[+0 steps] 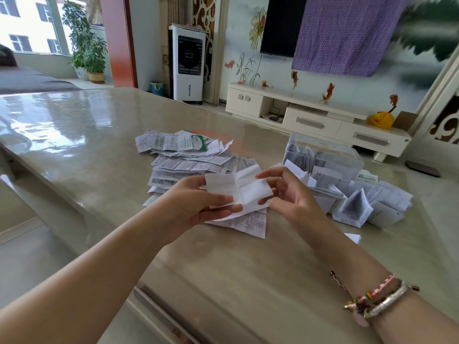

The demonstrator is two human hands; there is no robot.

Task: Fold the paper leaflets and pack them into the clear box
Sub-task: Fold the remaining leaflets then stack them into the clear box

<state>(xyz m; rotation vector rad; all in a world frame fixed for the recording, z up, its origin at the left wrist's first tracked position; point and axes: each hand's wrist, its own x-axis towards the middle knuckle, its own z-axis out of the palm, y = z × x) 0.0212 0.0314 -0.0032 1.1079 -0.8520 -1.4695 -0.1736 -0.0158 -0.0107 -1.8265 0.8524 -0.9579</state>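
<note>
Both hands hold one creased white paper leaflet (238,192) above the glossy beige table (82,135), mid-surface. Left hand (196,202): thumb on top, fingers under its left edge, pinched closed. Right hand (285,194): thumb and fingertips nip the right edge. Print on it is too small to read. Loose pile of unfolded printed leaflets (188,155) lies behind; one shows a QR code, text illegible. Clear plastic box (323,155) sits toward the table's far right edge, contents blurred, with the heap of folded leaflets (360,204) touching its near side.
</note>
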